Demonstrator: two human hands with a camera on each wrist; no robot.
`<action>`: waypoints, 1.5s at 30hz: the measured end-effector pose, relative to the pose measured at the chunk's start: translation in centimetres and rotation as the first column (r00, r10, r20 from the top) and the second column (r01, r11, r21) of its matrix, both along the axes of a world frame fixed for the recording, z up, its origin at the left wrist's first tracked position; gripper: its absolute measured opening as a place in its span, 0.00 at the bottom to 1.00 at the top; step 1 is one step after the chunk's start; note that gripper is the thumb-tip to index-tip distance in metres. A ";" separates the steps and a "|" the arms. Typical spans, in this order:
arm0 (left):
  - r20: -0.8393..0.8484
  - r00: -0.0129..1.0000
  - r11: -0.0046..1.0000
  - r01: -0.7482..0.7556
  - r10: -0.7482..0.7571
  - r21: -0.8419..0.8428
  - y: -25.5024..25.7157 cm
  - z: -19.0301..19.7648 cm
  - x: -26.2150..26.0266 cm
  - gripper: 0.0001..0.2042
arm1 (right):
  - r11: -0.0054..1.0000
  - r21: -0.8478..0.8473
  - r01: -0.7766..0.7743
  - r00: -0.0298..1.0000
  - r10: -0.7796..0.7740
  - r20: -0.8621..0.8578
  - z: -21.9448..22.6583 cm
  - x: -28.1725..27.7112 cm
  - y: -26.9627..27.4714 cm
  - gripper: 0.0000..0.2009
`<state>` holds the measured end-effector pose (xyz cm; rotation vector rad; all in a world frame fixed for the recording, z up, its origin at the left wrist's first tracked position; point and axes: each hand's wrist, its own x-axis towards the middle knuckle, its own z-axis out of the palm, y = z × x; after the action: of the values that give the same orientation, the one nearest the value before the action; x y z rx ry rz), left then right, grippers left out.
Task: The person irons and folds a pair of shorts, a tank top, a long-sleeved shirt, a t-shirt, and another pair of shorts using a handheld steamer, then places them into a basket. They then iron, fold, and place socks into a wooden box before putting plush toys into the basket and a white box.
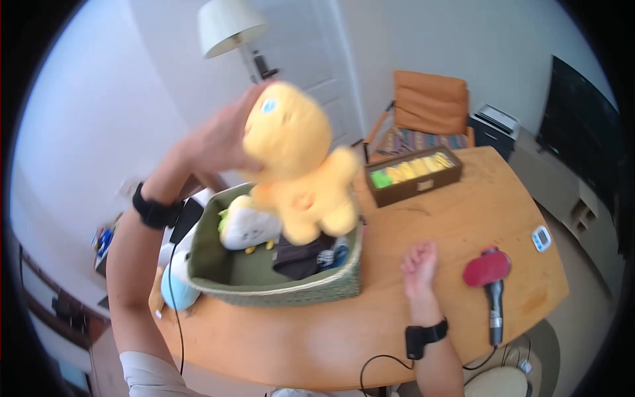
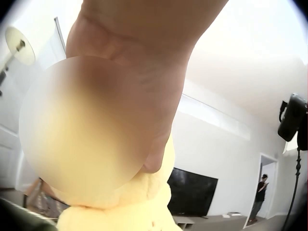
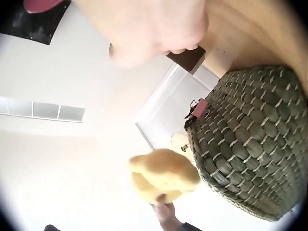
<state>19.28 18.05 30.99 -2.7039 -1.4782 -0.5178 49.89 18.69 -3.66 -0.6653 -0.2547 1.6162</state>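
A yellow plush doll (image 1: pixel 304 178) hangs above the green woven basket (image 1: pixel 284 296), its head gripped by the left hand (image 1: pixel 221 135). In the left wrist view the hand (image 2: pixel 144 86) covers much of the plush (image 2: pixel 120 216), partly behind a blurred disc. Inside the basket lie a white plush (image 1: pixel 248 225) and dark cloth (image 1: pixel 297 258). Right of the basket, the right hand (image 1: pixel 419 270) rests at the table with loosely curled fingers and holds nothing. From the right wrist, the hand (image 3: pixel 149 29) shows above the basket's side (image 3: pixel 250 139), with the doll (image 3: pixel 166 173) held up beyond.
A brown box (image 1: pixel 417 188) with yellow and green items stands at the table's back. On the right lie a red-headed brush-like tool (image 1: pixel 487 268) and a small white timer (image 1: pixel 542 239). A light blue plush (image 1: pixel 177 289) sits left of the basket; an orange chair (image 1: pixel 430 102) stands behind.
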 end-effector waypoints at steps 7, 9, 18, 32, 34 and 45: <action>-0.149 0.947 0.952 -0.296 0.283 -0.075 -10.4 -12.7 -13.2 0.55 | 0.939 0.334 0.078 0.957 -0.165 0.239 0.9 0.7 0.0 0.18; -0.342 0.880 0.936 -0.352 0.330 -0.001 -10.6 -20.9 -15.3 0.62 | 0.864 0.496 0.081 0.870 -0.305 0.388 1.6 0.1 -1.0 0.17; -0.100 0.846 0.845 -0.530 0.523 -0.065 -14.7 -10.5 -23.6 0.41 | 0.228 0.546 -0.806 0.102 -0.856 0.508 13.9 -12.2 -14.8 0.19; -0.316 0.549 0.498 -0.835 0.773 -0.234 -27.7 -25.8 -28.9 0.66 | 0.400 0.444 -0.802 -0.246 -0.898 0.365 8.4 -23.5 -6.7 0.25; -0.352 0.517 0.521 -0.849 0.780 -0.092 -28.8 -25.3 -25.2 0.62 | 0.427 0.440 -0.790 -0.264 -0.884 0.385 8.8 -23.9 -5.1 0.25; 0.032 0.681 0.661 -0.719 0.731 0.214 -28.8 -26.4 -28.1 0.29 | 0.247 0.700 -0.670 -0.145 -0.968 0.203 8.1 -26.5 -3.3 0.24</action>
<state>-8.79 -10.70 4.56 -1.7077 -2.1438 -0.4889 23.35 15.44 4.47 -0.6627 -2.0444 -0.4714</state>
